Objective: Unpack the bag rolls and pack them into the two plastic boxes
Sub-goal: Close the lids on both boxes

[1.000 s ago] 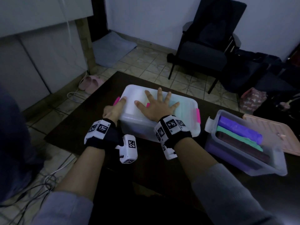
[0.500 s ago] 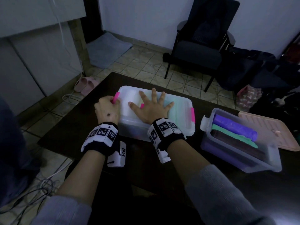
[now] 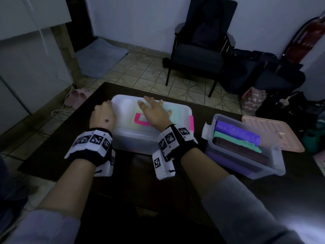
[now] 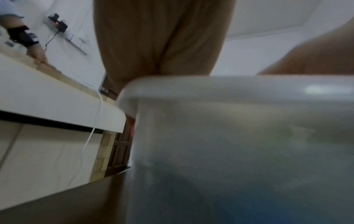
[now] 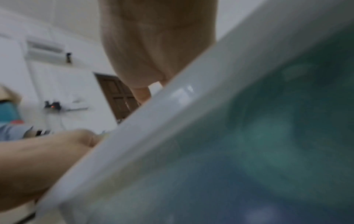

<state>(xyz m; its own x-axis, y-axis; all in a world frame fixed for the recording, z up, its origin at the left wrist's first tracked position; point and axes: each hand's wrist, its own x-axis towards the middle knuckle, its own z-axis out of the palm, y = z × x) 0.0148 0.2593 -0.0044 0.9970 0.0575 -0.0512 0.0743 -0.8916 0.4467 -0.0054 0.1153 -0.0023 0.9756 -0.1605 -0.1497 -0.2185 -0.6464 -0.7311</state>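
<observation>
A translucent white box (image 3: 177, 111) with its lid on stands mid-table; it has a pink handle (image 3: 140, 121) and a pink latch (image 3: 191, 123) at its right end. My left hand (image 3: 102, 115) curls over the box's left end and covers the pink latch there. My right hand (image 3: 153, 111) lies flat on the lid with fingers spread. To the right, a second clear box (image 3: 246, 166) is uncovered and holds a purple roll (image 3: 237, 132), a green roll (image 3: 235, 140) and a dark roll (image 3: 237, 150). The left wrist view shows the white box's corner (image 4: 229, 121) close up and blurred.
A pale pink lid (image 3: 274, 134) lies on the table behind the uncovered box. The dark table's edge (image 3: 58, 131) is just left of my left hand. A dark armchair (image 3: 198, 55) and bags stand on the tiled floor beyond the table.
My left hand went from resting beside the left pink latch to curling over it and folding it down. My right hand slid further across the lid, uncovering the pink handle.
</observation>
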